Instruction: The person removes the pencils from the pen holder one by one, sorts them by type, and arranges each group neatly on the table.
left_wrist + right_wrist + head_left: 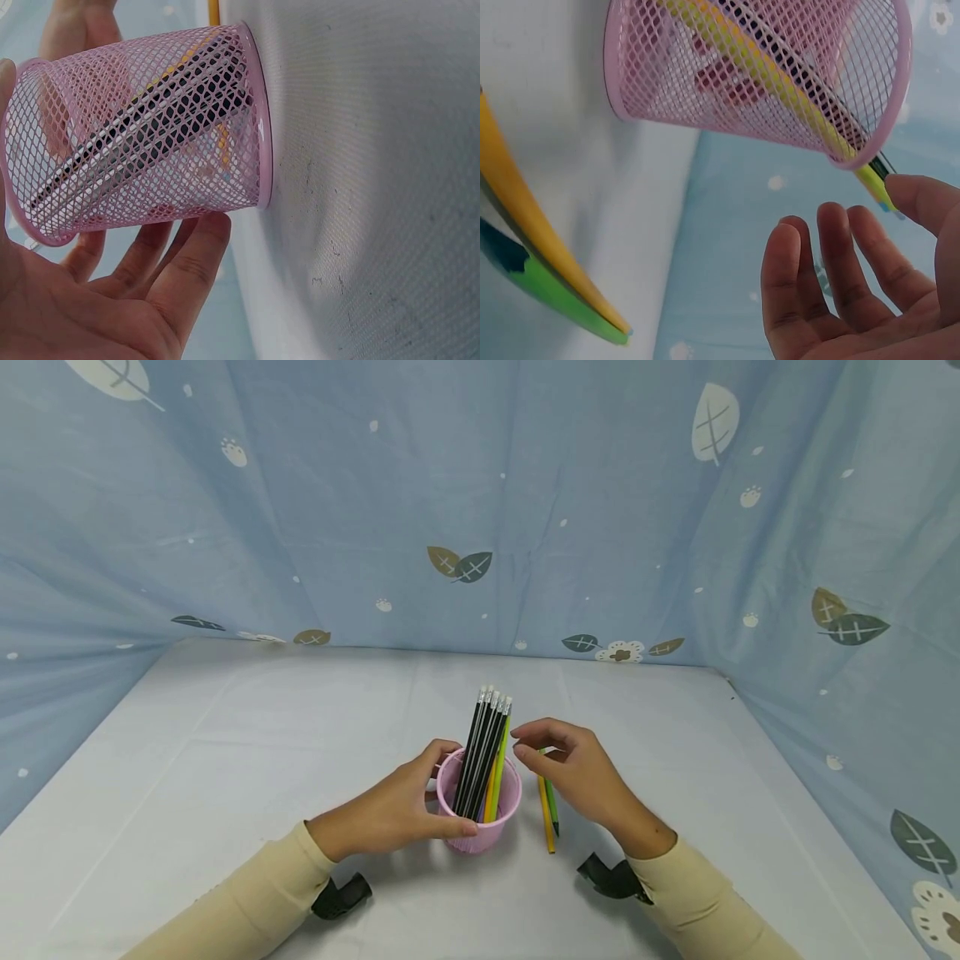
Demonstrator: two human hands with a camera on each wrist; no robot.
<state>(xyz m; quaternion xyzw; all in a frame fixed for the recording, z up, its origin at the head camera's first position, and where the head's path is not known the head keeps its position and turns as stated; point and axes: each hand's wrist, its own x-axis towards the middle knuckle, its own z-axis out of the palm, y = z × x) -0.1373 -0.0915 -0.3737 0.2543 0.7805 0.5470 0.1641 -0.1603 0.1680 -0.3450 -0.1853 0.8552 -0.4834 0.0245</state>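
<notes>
My left hand point(393, 806) grips a pink mesh pencil cup point(483, 838), its thumb along the near side and its fingers round the far left side. The cup stands on the white table. Several black pencils point(477, 756) with white erasers lean inside it, beside a yellow-green pencil point(500, 764) and a yellow-orange one. Just right of the cup's rim is my right hand point(573, 768), fingers loosely bent and holding nothing. In the right wrist view its fingertips point(782, 244) are apart from the cup, near the tip of the yellow-green pencil.
On the table right of the cup lie a yellow pencil point(546, 822) and a green pencil point(552, 810) side by side, partly under my right hand in the head view. A blue leaf-print curtain point(480, 485) borders the white table point(300, 710) at the back and sides.
</notes>
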